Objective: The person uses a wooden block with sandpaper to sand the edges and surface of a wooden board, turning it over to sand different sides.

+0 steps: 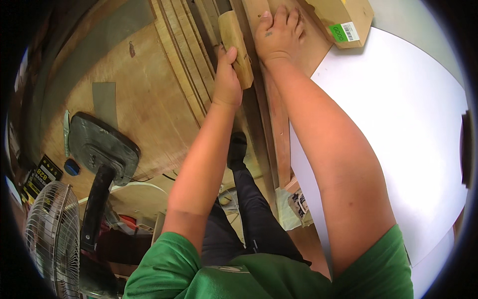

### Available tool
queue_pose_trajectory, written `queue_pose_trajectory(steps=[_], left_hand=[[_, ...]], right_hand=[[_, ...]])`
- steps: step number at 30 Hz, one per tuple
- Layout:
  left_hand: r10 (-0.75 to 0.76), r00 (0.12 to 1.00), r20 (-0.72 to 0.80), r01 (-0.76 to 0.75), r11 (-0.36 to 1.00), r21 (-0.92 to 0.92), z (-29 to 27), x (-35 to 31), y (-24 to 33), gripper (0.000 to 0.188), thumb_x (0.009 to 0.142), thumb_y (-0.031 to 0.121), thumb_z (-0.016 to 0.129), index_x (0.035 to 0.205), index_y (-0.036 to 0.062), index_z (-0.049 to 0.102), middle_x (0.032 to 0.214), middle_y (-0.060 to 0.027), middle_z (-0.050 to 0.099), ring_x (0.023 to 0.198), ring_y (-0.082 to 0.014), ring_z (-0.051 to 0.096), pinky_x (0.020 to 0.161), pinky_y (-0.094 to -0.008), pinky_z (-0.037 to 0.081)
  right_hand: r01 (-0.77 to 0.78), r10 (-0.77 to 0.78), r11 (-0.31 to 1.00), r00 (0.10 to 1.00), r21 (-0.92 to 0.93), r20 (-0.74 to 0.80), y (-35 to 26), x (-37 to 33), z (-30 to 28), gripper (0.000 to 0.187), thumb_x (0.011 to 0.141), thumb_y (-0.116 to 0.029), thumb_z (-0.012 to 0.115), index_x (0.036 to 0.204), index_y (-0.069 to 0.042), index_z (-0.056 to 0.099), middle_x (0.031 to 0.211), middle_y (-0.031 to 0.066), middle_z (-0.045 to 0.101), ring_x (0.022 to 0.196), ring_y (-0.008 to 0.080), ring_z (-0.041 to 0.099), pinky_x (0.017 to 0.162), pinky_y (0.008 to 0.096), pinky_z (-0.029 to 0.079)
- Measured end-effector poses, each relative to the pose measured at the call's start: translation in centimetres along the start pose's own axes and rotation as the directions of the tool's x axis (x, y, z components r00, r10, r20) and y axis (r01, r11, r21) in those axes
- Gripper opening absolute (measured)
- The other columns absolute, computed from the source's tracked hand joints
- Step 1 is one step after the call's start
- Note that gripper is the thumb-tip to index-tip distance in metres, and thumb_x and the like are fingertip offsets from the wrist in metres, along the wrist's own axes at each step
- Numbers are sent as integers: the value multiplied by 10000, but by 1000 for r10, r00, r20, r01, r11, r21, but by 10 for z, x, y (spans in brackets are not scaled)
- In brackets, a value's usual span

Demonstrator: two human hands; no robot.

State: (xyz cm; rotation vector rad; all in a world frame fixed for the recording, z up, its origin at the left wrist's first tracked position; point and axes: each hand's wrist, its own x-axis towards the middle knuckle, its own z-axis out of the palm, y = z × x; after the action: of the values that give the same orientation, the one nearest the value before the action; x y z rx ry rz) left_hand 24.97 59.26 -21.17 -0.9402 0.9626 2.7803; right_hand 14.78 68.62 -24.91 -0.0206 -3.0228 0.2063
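Observation:
My left hand (pixel 228 82) is closed around a short, pale wooden block (pixel 233 35), its thumb lying along the near side. The block stands lengthwise against the edge of long wooden strips, and the fingers beneath it are hidden. To its right, my right hand (pixel 280 40) rests flat with spread fingers on a light brown wooden board (pixel 318 47). Just beyond that hand, at the upper right, lies another wooden piece (pixel 362 20) bearing a green and white label (pixel 344 33).
Long wooden strips (pixel 181 55) run along the left of my left hand, over a plywood surface (pixel 144 109). A white panel (pixel 388 109) fills the right. At left are a fan's wire cage (pixel 54 234), a black base (pixel 102 142) and a grey sheet (pixel 104 99).

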Motion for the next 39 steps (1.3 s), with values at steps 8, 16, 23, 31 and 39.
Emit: queue_pose_trajectory(steps=[8,16,23,31,39], left_hand=[[-9,1000,14,8,997,74,8,-2,7,597,1011,343,398,1489,-13,376,1503,-118,456,1360,-230,423,1128,-351,307],[81,994,-69,-84,996,-43,11,23,21,532,1023,351,355,1417,2,433,1405,-165,547,1290,-243,489,1071,-368,377],[-45,998,-38,37,983,-179,-18,-13,22,471,1017,397,331,1232,40,549,1189,-192,647,1082,-274,590,916,-402,459],[-419,897,-140,408,907,-104,-53,-52,14,472,1007,471,460,1095,28,601,941,-143,654,937,-267,636,804,-388,509],[-199,966,-168,260,771,582,-100,-148,-15,399,1004,419,522,968,27,589,802,-28,551,772,-122,494,693,-291,427]], right_hand=[[-12,12,1000,1000,6,-8,-1,0,-1,564,988,-451,391,1424,-100,458,1536,188,351,1434,381,288,1143,564,235],[-44,36,995,996,93,87,-6,1,-6,606,971,-438,399,1442,-58,429,1571,208,280,1458,414,213,1148,611,191],[43,-48,998,994,-47,-98,-7,-1,-10,521,990,-395,413,1355,-35,507,1448,208,446,1348,383,397,1106,527,309],[24,-24,1000,999,10,-43,-9,-2,-14,543,990,-362,386,1384,3,470,1471,244,407,1372,443,351,1128,565,287],[-18,17,1000,999,-7,-37,-5,-2,-5,566,982,-407,385,1407,-42,467,1502,229,382,1379,428,349,1125,555,304]])
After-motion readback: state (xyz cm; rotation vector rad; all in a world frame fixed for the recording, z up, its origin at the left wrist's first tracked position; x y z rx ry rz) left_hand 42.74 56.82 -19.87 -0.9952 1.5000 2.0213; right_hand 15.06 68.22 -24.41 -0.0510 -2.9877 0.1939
